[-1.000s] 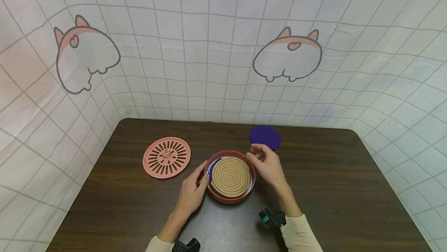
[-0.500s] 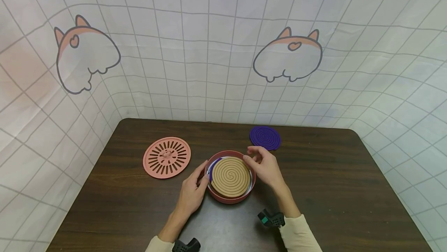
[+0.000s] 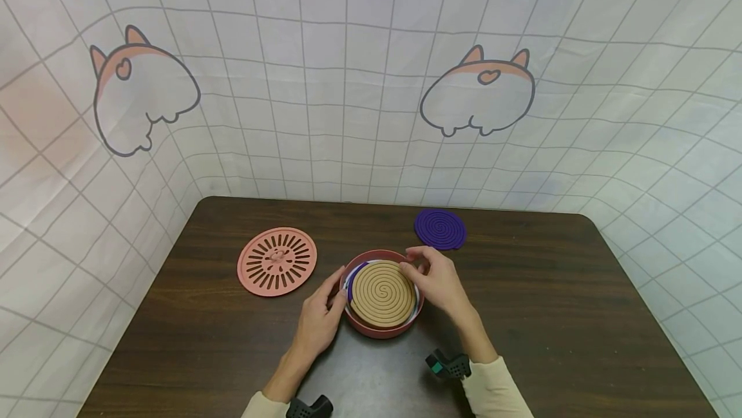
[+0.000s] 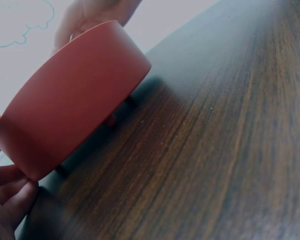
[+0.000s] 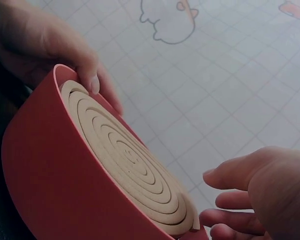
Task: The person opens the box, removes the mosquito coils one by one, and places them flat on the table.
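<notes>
In the head view a round red box (image 3: 379,334) holds a tan mosquito coil (image 3: 382,294). White and purple edges peek out beneath the coil. My left hand (image 3: 315,321) grips the box at its left side; in the right wrist view its thumb lies over the rim. At the upper right rim hovers my right hand (image 3: 440,279), fingers loosely bent. The right wrist view shows its thumb (image 5: 222,177) apart from the other fingers, which are close to the coil's outer end. Small feet show under the box (image 4: 75,90) in the left wrist view.
A pink slotted lid (image 3: 255,270) lies on the dark wooden table (image 3: 551,315) left of the box. Behind my right hand, a purple mosquito coil (image 3: 439,228) lies near the table's back edge. A white gridded curtain (image 3: 324,83) surrounds the back and sides.
My right hand has moved a little left and down, from above the rim toward the coil's upper right edge. The left hand and box have stayed in place.
</notes>
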A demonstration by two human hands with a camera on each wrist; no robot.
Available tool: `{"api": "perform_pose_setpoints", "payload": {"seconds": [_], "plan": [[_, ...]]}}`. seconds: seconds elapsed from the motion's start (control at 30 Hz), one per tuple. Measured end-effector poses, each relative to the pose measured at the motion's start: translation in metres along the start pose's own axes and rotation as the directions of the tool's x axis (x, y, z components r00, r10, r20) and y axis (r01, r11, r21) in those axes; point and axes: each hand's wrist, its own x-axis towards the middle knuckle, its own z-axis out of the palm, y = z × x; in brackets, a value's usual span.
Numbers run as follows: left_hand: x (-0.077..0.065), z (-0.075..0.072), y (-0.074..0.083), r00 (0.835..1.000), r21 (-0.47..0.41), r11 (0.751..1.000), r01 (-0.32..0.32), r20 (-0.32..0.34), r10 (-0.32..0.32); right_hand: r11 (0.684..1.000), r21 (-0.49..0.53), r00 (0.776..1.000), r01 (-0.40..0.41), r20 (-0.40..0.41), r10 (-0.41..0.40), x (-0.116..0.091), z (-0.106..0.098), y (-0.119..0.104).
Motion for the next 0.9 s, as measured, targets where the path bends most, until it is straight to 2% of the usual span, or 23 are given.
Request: {"api": "perform_pose_setpoints", "payload": {"seconds": [0.3, 0.57, 0.9], "plan": [[0.0, 0.0, 0.0, 1.0, 0.0, 1.0, -0.008, -0.003, 0.008, 0.996, -0.081, 1.0, 0.026, 0.004, -0.026, -0.001, 0.002, -0.003], [0.0, -0.001, 0.002, 1.0, -0.011, 1.0, 0.003, 0.006, -0.003, 0.981, -0.182, 0.998, 0.067, 0.024, -0.064, -0.002, 0.004, -0.008], [0.0, -0.002, 0.003, 1.0, -0.01, 1.0, 0.016, 0.018, -0.016, 0.98, -0.184, 0.997, 0.07, 0.028, -0.066, -0.004, 0.006, -0.01]]}}
